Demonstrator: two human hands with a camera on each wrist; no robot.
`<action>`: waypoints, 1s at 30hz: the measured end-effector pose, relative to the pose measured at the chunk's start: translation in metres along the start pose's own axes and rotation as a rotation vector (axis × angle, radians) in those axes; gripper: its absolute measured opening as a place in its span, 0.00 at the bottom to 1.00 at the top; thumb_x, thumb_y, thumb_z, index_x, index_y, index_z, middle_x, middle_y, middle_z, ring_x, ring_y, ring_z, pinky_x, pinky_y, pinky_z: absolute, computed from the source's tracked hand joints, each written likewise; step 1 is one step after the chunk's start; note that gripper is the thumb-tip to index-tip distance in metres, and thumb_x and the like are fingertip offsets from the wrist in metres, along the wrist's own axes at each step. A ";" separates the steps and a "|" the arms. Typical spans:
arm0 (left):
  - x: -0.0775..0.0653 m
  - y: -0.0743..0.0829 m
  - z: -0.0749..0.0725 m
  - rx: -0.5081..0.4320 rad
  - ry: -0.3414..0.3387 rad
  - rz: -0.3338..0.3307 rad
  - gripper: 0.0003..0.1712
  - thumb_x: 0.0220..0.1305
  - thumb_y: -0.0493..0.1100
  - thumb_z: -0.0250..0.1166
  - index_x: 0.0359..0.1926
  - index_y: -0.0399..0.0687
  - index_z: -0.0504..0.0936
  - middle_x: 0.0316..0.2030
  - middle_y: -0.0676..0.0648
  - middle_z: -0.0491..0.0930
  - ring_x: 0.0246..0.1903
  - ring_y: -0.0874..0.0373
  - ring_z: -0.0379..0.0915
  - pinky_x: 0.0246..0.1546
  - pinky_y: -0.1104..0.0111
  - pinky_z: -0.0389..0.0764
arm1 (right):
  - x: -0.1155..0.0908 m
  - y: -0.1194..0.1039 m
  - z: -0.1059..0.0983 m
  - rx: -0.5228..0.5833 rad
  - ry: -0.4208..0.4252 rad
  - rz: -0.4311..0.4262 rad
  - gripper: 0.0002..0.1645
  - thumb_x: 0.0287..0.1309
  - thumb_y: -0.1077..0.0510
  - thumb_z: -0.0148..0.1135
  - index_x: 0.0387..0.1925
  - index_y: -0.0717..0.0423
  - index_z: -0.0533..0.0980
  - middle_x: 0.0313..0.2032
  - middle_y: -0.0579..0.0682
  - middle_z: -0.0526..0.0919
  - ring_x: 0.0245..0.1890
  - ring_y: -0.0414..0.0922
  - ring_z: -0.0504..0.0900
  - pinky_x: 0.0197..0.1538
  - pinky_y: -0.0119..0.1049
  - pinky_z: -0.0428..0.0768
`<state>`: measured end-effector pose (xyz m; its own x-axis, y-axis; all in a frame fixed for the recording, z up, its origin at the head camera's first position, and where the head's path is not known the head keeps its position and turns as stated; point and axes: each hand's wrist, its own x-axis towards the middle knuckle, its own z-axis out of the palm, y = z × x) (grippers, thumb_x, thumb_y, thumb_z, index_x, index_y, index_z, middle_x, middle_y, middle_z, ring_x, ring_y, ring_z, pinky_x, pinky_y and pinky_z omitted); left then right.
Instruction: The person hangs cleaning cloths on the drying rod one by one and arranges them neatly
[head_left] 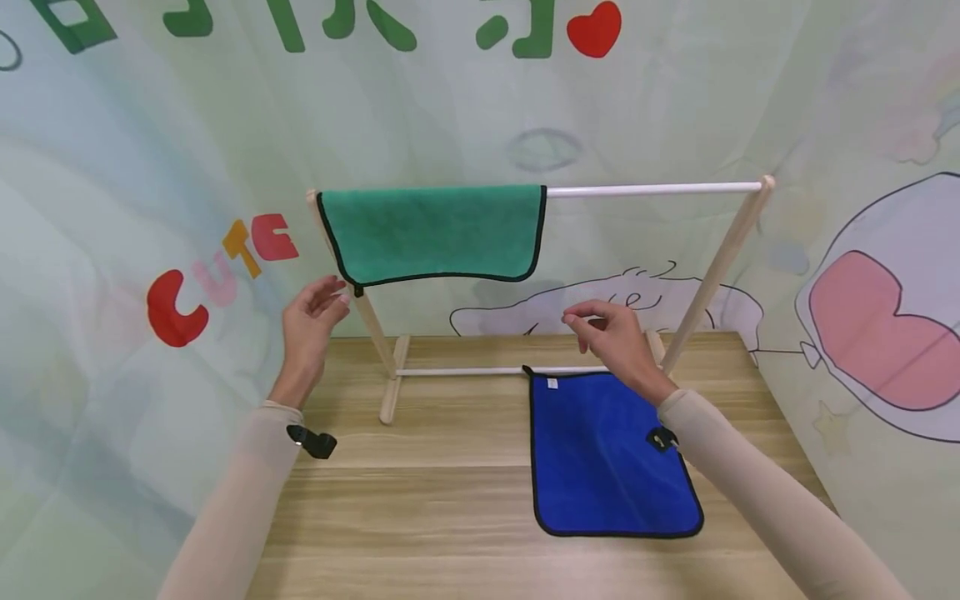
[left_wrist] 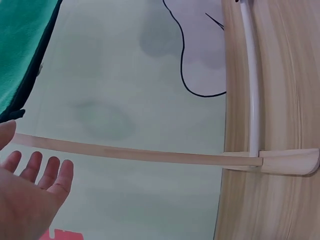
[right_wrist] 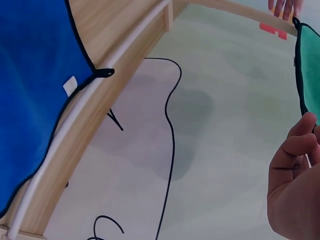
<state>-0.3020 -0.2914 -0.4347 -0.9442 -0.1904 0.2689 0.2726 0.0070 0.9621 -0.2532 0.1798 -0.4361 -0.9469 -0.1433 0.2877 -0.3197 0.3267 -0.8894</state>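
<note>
A green towel [head_left: 438,233] with black edging hangs over the left part of a drying rack's white top bar [head_left: 652,190]. Close to its lower left corner, my left hand [head_left: 311,321] holds nothing, its fingers parted in the left wrist view. My right hand [head_left: 611,333] is in front of the rack, to the right of the green towel's lower right corner. Its fingers are loosely bent, with nothing seen between them. Below it, a blue towel [head_left: 600,458] with black edging and a white tag [head_left: 552,383] lies flat on the wooden table [head_left: 442,500].
The rack stands on wooden feet [head_left: 393,392], with slanted side posts [head_left: 716,271] and a lower white bar [head_left: 465,372]. Behind it and at both sides hangs a printed cloth backdrop [head_left: 420,108] with a red heart, letters and cartoon drawings.
</note>
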 end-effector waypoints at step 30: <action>-0.006 -0.036 0.010 0.059 0.022 -0.108 0.22 0.80 0.35 0.67 0.70 0.37 0.79 0.60 0.44 0.81 0.58 0.56 0.81 0.54 0.72 0.87 | -0.047 0.045 0.000 -0.014 -0.002 0.028 0.11 0.78 0.56 0.70 0.54 0.54 0.89 0.38 0.53 0.89 0.30 0.49 0.85 0.34 0.32 0.81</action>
<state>-0.3082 -0.2807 -0.4704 -0.9631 -0.2143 0.1630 0.1574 0.0432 0.9866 -0.2228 0.2016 -0.4894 -0.9555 -0.1353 0.2621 -0.2934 0.3440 -0.8919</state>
